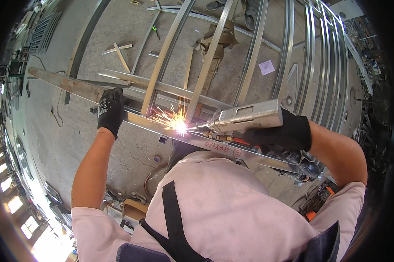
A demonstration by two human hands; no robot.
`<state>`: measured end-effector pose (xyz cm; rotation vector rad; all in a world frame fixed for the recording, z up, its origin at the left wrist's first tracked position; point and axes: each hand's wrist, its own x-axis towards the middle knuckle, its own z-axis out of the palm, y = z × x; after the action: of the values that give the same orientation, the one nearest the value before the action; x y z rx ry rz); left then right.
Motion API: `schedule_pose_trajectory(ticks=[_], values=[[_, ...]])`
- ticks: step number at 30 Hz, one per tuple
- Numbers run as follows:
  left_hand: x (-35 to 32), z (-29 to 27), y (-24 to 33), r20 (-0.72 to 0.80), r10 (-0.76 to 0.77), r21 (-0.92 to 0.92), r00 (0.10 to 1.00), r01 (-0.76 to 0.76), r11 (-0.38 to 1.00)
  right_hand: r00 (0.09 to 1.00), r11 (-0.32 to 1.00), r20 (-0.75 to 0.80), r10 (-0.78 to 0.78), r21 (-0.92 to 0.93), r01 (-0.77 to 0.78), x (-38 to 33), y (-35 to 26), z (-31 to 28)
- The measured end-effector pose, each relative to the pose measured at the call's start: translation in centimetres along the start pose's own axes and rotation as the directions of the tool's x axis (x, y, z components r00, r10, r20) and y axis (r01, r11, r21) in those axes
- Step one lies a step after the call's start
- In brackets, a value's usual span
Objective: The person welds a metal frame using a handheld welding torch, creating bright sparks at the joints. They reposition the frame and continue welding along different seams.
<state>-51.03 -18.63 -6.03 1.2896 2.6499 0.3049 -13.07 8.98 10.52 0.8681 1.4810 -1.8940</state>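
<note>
Pointing leftward, the torch (245, 117) clenched in the right hand (291, 133) meets sparks (180, 125) at the near edge of the frame (223, 146); the left hand (110, 109) curls farther left, hold unclear.

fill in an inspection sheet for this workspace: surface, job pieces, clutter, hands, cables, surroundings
surface: grey concrete floor, stained in places
job pieces: torch with bright sparks at its tip, at the long rail; several crossbars run away from the wearer
clutter: crossed offcuts, a green-handled tool, a pale sheet and brown cloth on the floor
hands: left hand, gloved, on the metalwork by a brownish bar, grip unclear; right hand, gloved, fingers around the torch
cables: thin dark cable loose on the floor, left
surroundings: another person's shoe near the top; bright windows lower left
</note>
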Motion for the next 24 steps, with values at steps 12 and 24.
schedule_pose_trajectory(ticks=[12, 24], values=[[0.2, 0.7, -0.7, -0.070, 0.036, -0.046, 0.997, -0.040, 0.998, 0.998, 0.998, 0.002, 0.059, -0.037, -0.059, -0.4, -0.4, 0.0], [0.2, 1.5, -1.9, -0.097, 0.097, 0.007, 0.991, -0.097, 0.995, 0.999, 0.999, 0.036, -0.032, -0.005, 0.032, -0.5, 0.8, -0.1]])
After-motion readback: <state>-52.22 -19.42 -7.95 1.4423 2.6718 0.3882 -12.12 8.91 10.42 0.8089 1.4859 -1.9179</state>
